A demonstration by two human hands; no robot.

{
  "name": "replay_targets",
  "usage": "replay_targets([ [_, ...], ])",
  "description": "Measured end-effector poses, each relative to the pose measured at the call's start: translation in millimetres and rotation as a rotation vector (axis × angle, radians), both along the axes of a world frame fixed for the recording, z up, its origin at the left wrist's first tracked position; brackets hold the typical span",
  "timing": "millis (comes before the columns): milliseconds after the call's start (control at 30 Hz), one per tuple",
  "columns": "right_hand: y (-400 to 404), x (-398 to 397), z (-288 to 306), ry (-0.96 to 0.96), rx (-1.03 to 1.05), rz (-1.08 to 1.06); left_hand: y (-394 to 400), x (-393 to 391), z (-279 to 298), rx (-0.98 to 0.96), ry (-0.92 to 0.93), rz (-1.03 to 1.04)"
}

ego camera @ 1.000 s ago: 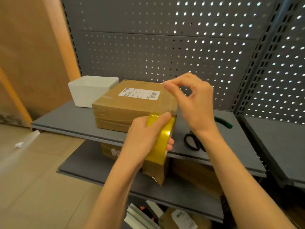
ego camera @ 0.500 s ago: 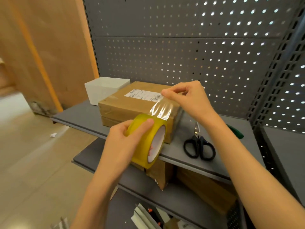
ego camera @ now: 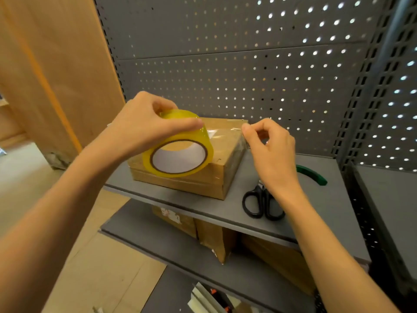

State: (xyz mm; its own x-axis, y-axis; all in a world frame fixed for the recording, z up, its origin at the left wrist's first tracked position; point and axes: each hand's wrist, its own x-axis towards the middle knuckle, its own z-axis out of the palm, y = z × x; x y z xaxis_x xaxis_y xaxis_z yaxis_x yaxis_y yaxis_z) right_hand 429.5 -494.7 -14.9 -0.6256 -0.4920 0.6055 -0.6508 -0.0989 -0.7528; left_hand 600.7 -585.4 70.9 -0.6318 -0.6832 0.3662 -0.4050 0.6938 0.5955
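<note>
My left hand [ego camera: 144,127] is curled round the tape roll [ego camera: 198,138], thumb across its rim, holding it just above the near-left part of the cardboard box [ego camera: 203,181]. My right hand [ego camera: 270,152] pinches the strip's free end [ego camera: 223,133] over the box's top right edge. The roll feels light and stiff, so I judge the rim the safe hold. The film is thin and sticky and may well fold onto itself, so I'd keep it taut. Scissors [ego camera: 261,204] lie right of the box.

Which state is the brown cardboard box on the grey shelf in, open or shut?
Shut. The brown cardboard box shows a flat top, no flap raised; clear tape spans it.
</note>
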Motion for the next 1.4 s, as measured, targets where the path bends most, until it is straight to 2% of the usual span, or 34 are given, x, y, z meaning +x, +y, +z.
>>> replay_targets([
  [233,2,-2,0,-0.032,-0.010,-0.134,-13,-24,25,-0.233,-0.347,-0.002],
  [500,-2,9,-24,-0.259,0.003,-0.167,-26,-50,38,-0.313,-0.557,-0.064],
  [700,-8,15,-39,-0.326,0.024,-0.216,-33,-69,48,-0.306,-0.708,-0.149],
  [900,-14,22,-53,-0.380,0.026,-0.247,-39,-78,45,-0.287,-0.800,-0.170],
  [1167,-25,36,-64,-0.355,0.071,-0.297,-41,-86,43,-0.262,-0.901,-0.135],
  [1400,-33,45,-70,-0.307,0.277,-0.314,-44,-85,36,-0.235,-0.912,-0.141],
])
